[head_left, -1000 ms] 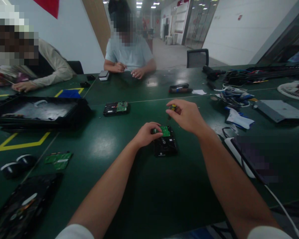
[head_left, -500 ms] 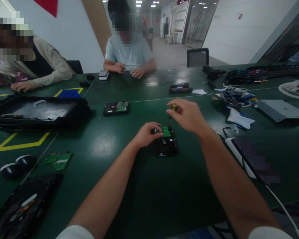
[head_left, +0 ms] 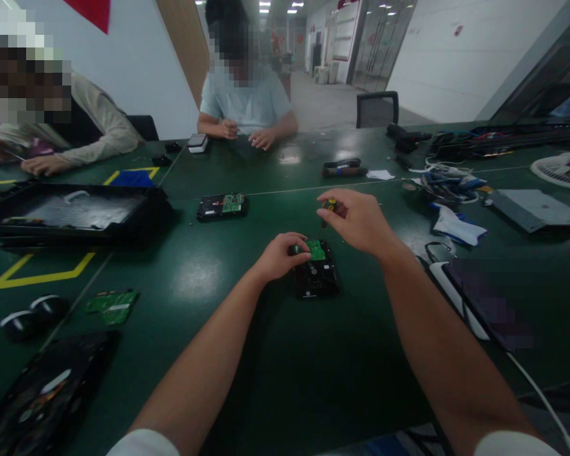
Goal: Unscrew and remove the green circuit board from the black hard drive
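A black hard drive (head_left: 316, 282) with a green circuit board (head_left: 317, 249) at its far end lies flat on the dark green table. My left hand (head_left: 282, 256) grips its far left edge, thumb and fingers curled over the side. In my right hand (head_left: 360, 218), closed above the drive's far end, is a screwdriver (head_left: 331, 204) with a yellow and black handle. Its shaft points down toward the board; whether the tip sits in a screw is too small to tell.
A second hard drive (head_left: 222, 206) lies farther left. Black trays (head_left: 142, 212), a loose circuit board (head_left: 113, 306) and a large black drive (head_left: 52, 386) occupy the left. On the right are a phone (head_left: 479, 304), a metal box (head_left: 536, 210) and cables. Two people sit across.
Both my hands, the screwdriver and the hard drive stay in nearly the same place. The person at far left has shifted slightly.
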`<action>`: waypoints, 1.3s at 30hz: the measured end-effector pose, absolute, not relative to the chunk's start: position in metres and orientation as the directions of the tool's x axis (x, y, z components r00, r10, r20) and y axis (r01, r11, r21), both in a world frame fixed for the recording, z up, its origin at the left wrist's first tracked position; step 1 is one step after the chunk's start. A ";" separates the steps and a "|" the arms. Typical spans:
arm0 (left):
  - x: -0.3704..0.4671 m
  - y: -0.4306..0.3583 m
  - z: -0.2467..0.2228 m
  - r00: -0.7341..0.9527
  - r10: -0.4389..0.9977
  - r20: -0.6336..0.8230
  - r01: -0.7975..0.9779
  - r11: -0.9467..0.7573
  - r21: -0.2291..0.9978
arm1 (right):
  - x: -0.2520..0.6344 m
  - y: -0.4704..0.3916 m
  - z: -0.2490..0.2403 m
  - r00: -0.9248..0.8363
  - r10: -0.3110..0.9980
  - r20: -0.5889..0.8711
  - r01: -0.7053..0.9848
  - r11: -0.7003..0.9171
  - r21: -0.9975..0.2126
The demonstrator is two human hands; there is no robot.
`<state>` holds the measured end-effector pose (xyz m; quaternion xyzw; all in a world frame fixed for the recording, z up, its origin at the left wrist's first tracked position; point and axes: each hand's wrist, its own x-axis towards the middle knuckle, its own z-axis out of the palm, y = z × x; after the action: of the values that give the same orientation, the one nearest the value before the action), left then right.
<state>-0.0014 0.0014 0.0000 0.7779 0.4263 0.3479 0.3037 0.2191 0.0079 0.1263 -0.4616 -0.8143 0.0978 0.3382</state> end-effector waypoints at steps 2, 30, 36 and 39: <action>-0.002 0.001 0.000 0.395 0.873 0.287 0.452 -0.456 0.767 | 0.219 0.008 0.126 -0.344 0.818 0.462 0.684 0.555 -0.473; -0.002 0.000 0.000 0.396 0.877 0.271 0.460 -0.445 0.768 | 0.217 0.006 0.127 -0.364 0.794 0.487 0.752 0.559 -0.349; -0.001 0.000 0.001 0.393 0.881 0.264 0.456 -0.436 0.776 | 0.213 0.008 0.121 -0.382 0.729 0.568 0.707 0.626 -0.328; -0.001 0.000 0.001 0.394 0.884 0.253 0.464 -0.428 0.776 | 0.212 0.007 0.120 -0.365 0.738 0.567 0.689 0.624 -0.369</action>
<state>-0.0011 0.0004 0.0013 0.7747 0.4348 0.3378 0.3110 0.2116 0.0075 0.1202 -0.4321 -0.8255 0.0343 0.3616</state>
